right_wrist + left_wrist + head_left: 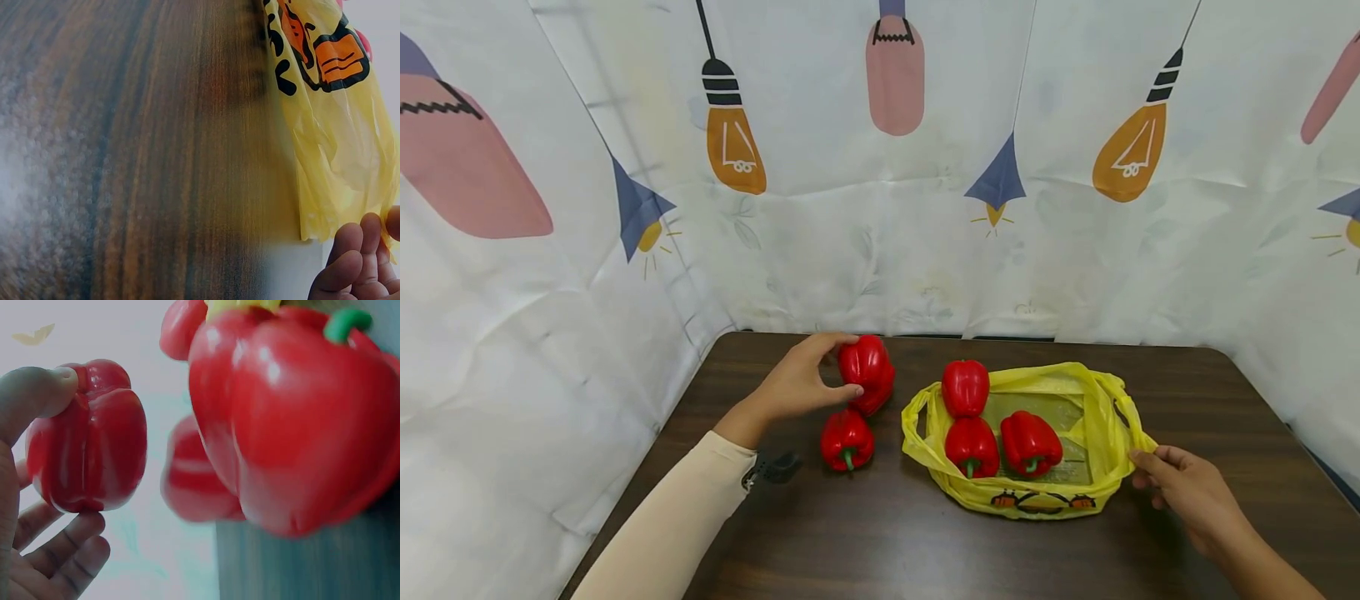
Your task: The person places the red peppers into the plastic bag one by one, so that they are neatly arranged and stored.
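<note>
My left hand (808, 379) grips a red bell pepper (865, 362) between thumb and fingers, raised at the table's left. In the left wrist view, the thumb lies across the upper part of this pepper (94, 440). Just below it in the head view is another red pepper (878, 402), partly hidden, and a third pepper (847, 440) lies nearer with its green stem forward. A yellow plastic bag (1097, 417) lies open at the centre right, with three red peppers (1031, 443) in it. My right hand (1191, 492) pinches the bag's right edge.
A dark wood-grain table (880, 550) carries everything. White curtain (880, 250) printed with lamps and bulbs hangs behind the table and along its left side. A dark strap end (778, 467) sticks out beside my left sleeve (677, 517).
</note>
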Demonstrator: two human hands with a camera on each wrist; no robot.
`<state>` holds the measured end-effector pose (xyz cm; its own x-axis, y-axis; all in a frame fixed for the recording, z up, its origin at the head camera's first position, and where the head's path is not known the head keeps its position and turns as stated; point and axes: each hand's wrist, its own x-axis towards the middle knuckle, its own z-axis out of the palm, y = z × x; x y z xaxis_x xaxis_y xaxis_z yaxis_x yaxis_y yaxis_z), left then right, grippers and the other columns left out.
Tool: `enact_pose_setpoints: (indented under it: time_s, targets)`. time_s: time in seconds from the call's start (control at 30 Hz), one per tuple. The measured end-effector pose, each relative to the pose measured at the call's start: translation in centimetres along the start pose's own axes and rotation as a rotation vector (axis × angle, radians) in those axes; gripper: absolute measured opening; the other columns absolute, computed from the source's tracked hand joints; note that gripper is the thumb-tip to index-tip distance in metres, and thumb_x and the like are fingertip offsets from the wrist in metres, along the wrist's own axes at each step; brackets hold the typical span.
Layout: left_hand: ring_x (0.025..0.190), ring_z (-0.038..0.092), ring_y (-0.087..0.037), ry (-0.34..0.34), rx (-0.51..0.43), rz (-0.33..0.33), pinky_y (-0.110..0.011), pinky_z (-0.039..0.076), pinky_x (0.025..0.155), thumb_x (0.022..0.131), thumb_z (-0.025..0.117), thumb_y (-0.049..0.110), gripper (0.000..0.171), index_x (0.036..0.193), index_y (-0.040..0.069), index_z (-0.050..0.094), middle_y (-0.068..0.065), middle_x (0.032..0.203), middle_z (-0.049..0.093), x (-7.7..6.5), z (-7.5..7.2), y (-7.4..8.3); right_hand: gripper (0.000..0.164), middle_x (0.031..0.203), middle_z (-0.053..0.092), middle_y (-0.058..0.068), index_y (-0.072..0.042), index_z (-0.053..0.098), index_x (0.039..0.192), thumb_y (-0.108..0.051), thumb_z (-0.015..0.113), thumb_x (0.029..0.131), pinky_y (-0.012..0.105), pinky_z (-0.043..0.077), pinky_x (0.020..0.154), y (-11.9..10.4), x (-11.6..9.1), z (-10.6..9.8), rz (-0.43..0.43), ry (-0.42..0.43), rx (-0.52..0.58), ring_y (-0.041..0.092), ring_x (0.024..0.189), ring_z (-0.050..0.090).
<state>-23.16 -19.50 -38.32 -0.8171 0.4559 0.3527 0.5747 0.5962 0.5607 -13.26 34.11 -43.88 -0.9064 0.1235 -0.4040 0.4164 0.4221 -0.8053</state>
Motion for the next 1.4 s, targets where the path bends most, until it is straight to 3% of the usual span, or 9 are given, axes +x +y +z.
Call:
enact_pose_setpoints:
  time_s: [0.5, 0.63, 0.8, 0.97, 1.13, 1.4]
  targets:
    - [0.107, 0.059, -0.019, -0.102, -0.095, -0.013, -0.044, 0.058, 0.087, 0.081, 0.088, 0.029, 0.071, 0.142, 0.012, 0.056, -0.001, 0.135, 0.058, 3.0, 3.4, 3.7, 0.048, 0.093, 0.069, 0.003, -0.005, 0.061, 0.107, -0.053, 0.056, 0.103, 0.037, 0.055, 0.071, -0.1, 0.1, 0.0, -0.008, -0.006, 0.008, 0.02, 0.089, 0.061]
    - [0.108, 0.058, -0.015, -0.124, -0.11, 0.009, -0.036, 0.057, 0.085, 0.081, 0.088, 0.028, 0.07, 0.142, 0.013, 0.056, 0.001, 0.133, 0.058, 3.8, 4.4, 4.2, 0.049, 0.093, 0.068, 0.003, -0.004, 0.061, 0.106, -0.053, 0.056, 0.102, 0.037, 0.055, 0.071, 0.0, 0.1, 0.0, -0.004, -0.001, 0.008, 0.021, 0.088, 0.061]
    - [0.114, 0.058, -0.013, -0.151, -0.119, 0.033, -0.03, 0.053, 0.095, 0.082, 0.088, 0.03, 0.07, 0.143, 0.013, 0.056, 0.002, 0.135, 0.058, 4.6, 5.5, 4.9, 0.05, 0.093, 0.068, 0.004, -0.004, 0.06, 0.108, -0.053, 0.056, 0.102, 0.037, 0.055, 0.071, 0.1, 0.1, 0.0, -0.001, -0.001, 0.009, 0.021, 0.089, 0.061]
    - [0.119, 0.058, -0.015, -0.166, -0.136, 0.059, -0.035, 0.049, 0.104, 0.084, 0.086, 0.033, 0.071, 0.144, 0.011, 0.055, -0.001, 0.139, 0.057, 5.3, 6.3, 5.6, 0.052, 0.094, 0.068, 0.003, -0.003, 0.059, 0.111, -0.054, 0.056, 0.102, 0.037, 0.055, 0.071, 0.0, 0.1, 0.0, -0.003, 0.001, 0.007, 0.02, 0.089, 0.061]
    - [0.12, 0.057, -0.015, -0.181, -0.168, 0.061, -0.04, 0.048, 0.106, 0.085, 0.086, 0.034, 0.071, 0.145, 0.012, 0.054, 0.0, 0.14, 0.056, 6.0, 7.3, 6.2, 0.052, 0.094, 0.069, 0.003, -0.002, 0.059, 0.11, -0.053, 0.056, 0.102, 0.037, 0.055, 0.071, -0.1, 0.0, 0.1, -0.002, 0.006, 0.001, 0.02, 0.089, 0.061]
    - [0.122, 0.055, -0.012, -0.198, -0.161, 0.058, -0.03, 0.049, 0.102, 0.084, 0.085, 0.039, 0.072, 0.145, 0.016, 0.054, 0.003, 0.139, 0.056, 6.9, 8.5, 7.0, 0.051, 0.094, 0.069, 0.003, -0.003, 0.06, 0.108, -0.054, 0.057, 0.102, 0.037, 0.055, 0.071, -0.2, 0.0, 0.2, -0.005, 0.004, 0.008, 0.019, 0.088, 0.061]
